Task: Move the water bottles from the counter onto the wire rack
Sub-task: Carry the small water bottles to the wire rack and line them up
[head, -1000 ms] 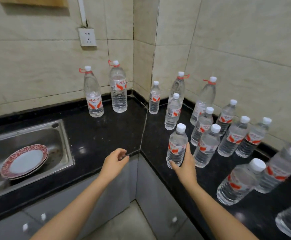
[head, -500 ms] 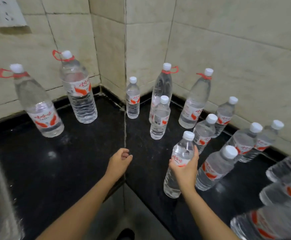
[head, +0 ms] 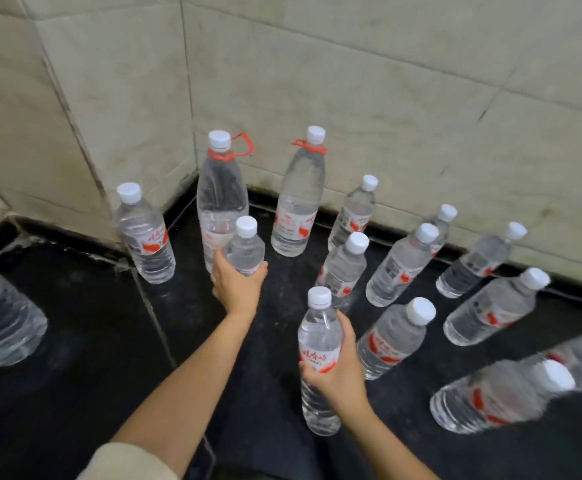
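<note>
- The near bottle (head: 319, 344), clear with a white cap and a red-printed label, stands upright in the right hand (head: 343, 375), low over the front of the black counter (head: 75, 341). I cannot tell whether its base touches the surface.
- The right hand grips it at the label: the thumb lies across the front and the fingers (head: 347, 329) curl round the far side.
- The far bottle (head: 246, 245), the same small kind, stands beyond and to the left of that grip, in the left hand (head: 235, 287).
- The left hand wraps its lower half from the near side, thumb on the left and fingers on the right. The base is hidden behind the hand.
- Directly behind the left grip, touching or nearly so, stands a tall bottle (head: 220, 199) with a red carry loop at its neck. A second tall bottle (head: 298, 202) stands to its right, by the wall (head: 317, 81).
- Left of the left grip, a corner bottle (head: 145, 237) stands apart.
- Just right of the right grip stands a neighbour bottle (head: 391, 341). More small bottles (head: 400, 268) stand beyond it towards the wall, well apart from each other.
- At the far left edge is a large bottle (head: 2, 317), blurred and partly cut off.
- A pale sleeve (head: 126, 462) shows on the left arm.
</note>
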`<state>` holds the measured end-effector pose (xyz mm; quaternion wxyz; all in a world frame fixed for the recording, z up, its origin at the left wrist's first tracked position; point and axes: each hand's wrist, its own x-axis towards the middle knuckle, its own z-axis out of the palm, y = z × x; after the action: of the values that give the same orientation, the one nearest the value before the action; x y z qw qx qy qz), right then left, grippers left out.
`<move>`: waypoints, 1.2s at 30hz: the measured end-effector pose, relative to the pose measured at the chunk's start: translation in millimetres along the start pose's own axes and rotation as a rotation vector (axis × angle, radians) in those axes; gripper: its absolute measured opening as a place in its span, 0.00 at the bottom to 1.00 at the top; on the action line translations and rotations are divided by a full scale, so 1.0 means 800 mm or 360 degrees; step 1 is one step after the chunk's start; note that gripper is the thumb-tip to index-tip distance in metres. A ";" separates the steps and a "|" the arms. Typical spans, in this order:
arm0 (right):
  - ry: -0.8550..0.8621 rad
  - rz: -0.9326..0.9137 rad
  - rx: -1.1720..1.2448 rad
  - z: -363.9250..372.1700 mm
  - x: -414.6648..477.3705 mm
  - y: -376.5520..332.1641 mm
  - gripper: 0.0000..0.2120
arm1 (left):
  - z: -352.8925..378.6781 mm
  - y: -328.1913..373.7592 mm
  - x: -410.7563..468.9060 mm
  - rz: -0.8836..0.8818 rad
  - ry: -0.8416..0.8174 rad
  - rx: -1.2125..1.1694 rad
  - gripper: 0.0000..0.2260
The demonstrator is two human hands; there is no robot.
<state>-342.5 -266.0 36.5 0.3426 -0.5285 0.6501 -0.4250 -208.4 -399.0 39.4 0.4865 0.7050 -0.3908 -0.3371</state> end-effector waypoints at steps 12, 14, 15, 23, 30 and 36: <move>0.0097 0.0013 -0.0069 0.009 0.012 0.005 0.40 | -0.072 -0.020 -0.001 -0.0017 -0.0558 -0.0103 0.36; 0.0099 0.0024 -0.0068 0.009 0.012 0.005 0.41 | -0.083 -0.024 -0.019 0.0018 -0.0644 -0.0036 0.26; 0.0110 0.0043 -0.0064 0.009 0.012 0.004 0.41 | -0.087 -0.026 -0.028 0.0051 -0.0672 -0.0018 0.24; 0.0136 0.0163 0.0005 0.004 -0.005 0.005 0.41 | -0.107 -0.039 -0.057 0.0072 -0.0781 -0.0089 0.23; 0.0208 0.0201 0.0127 -0.017 -0.052 0.010 0.39 | -0.109 -0.043 -0.094 -0.0050 -0.0955 -0.0203 0.26; 0.0335 0.0141 0.0153 -0.063 -0.130 0.012 0.38 | -0.089 -0.039 -0.165 -0.0056 -0.1236 -0.0260 0.26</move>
<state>-369.6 -153.6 47.8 0.3158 -0.4348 0.6841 -0.4932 -202.1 -246.0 44.0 0.3512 0.4904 -0.5055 -0.6169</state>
